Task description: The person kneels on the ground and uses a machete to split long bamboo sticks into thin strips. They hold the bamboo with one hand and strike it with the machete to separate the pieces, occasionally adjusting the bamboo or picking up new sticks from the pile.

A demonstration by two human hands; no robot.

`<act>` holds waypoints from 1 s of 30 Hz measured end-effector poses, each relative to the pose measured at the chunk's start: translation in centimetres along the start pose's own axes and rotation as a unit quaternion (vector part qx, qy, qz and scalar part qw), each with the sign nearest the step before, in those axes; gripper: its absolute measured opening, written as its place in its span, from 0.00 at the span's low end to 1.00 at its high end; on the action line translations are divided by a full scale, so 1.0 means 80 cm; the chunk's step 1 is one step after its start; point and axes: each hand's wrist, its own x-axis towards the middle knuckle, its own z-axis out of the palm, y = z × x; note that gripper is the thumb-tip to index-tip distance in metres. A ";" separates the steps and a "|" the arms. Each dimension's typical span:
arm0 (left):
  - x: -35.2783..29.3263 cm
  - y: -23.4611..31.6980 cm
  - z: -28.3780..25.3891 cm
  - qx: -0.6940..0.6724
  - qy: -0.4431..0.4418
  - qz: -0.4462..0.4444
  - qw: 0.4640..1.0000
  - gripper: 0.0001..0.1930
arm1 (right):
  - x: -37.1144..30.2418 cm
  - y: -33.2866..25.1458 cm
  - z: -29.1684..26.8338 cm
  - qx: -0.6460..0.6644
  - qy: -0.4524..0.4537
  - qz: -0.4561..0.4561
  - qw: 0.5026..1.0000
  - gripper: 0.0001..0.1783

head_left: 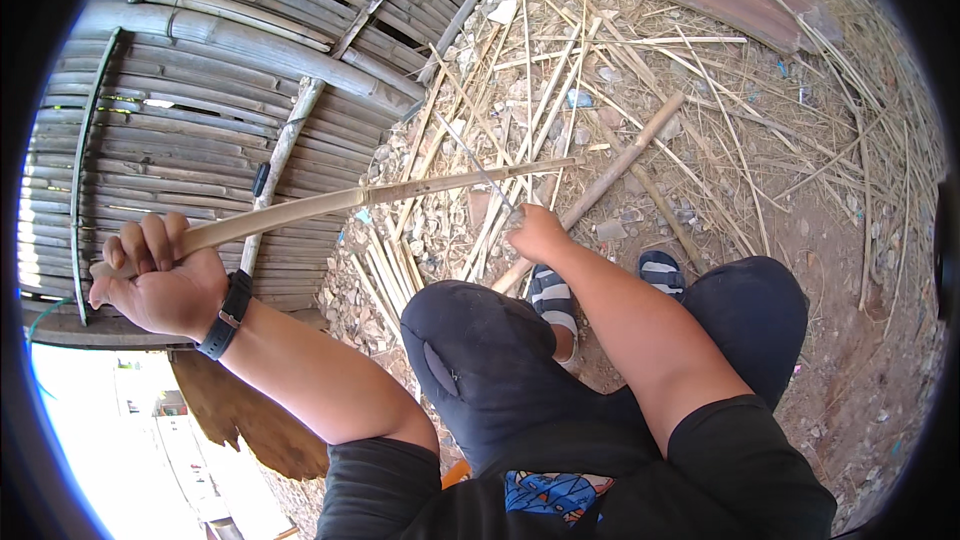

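Observation:
My left hand (165, 275) is raised at the left, its fingers curled around one end of a long split bamboo strip (330, 204). The strip runs right and slightly away across the view to a narrow far end above the ground litter. In front of my knees, my right hand (538, 236) is closed on a knife, its handle hidden in the fist. The thin grey knife blade (464, 148) points up and left, crossing the strip near its far end. Whether blade and strip touch, I cannot tell.
A slatted bamboo wall (200, 160) rises at the left. Split bamboo strips (560, 100) lie scattered over stony ground, with a thicker bamboo pole (630, 162) slanting among them. A brown board (770, 10) lies at the back right. My striped footwear (550, 295) shows between my bent knees.

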 end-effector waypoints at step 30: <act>0.004 0.007 -0.021 -0.005 -0.004 0.003 1.000 0.25 | -0.015 -0.010 0.031 0.096 0.005 -0.105 0.990 0.26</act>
